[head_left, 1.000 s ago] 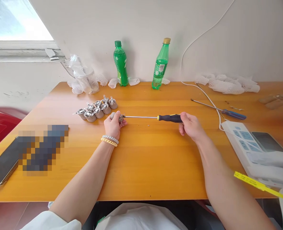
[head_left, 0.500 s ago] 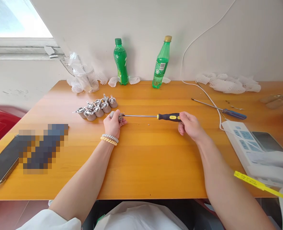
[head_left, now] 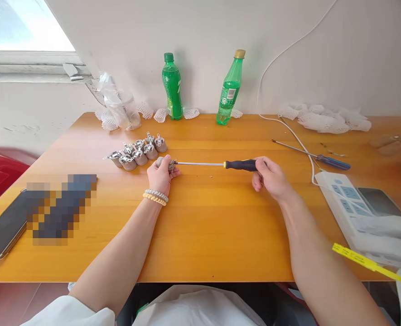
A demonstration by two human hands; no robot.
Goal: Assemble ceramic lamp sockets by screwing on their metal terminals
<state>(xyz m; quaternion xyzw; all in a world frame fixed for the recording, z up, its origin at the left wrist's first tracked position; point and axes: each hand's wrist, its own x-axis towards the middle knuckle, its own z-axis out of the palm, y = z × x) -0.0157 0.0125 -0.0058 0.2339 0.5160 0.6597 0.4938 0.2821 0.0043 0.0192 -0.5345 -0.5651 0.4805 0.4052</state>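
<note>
My left hand is closed around a small grey fitting with a metal bracket, held down on the wooden table. My right hand grips the black and yellow handle of a long screwdriver. The screwdriver lies level, and its tip meets the metal bracket at my left hand. Just behind my left hand sits a cluster of several more grey fittings with metal brackets.
Two green bottles stand by the wall. A blue-handled screwdriver, a white power strip and a phone lie at the right. Another phone lies left. White foam netting and a plastic bag sit at the back.
Both hands hold the same grip on fitting and screwdriver. The yellow mark on the handle has shifted, so the screwdriver has turned a little. The view has tilted slightly.
</note>
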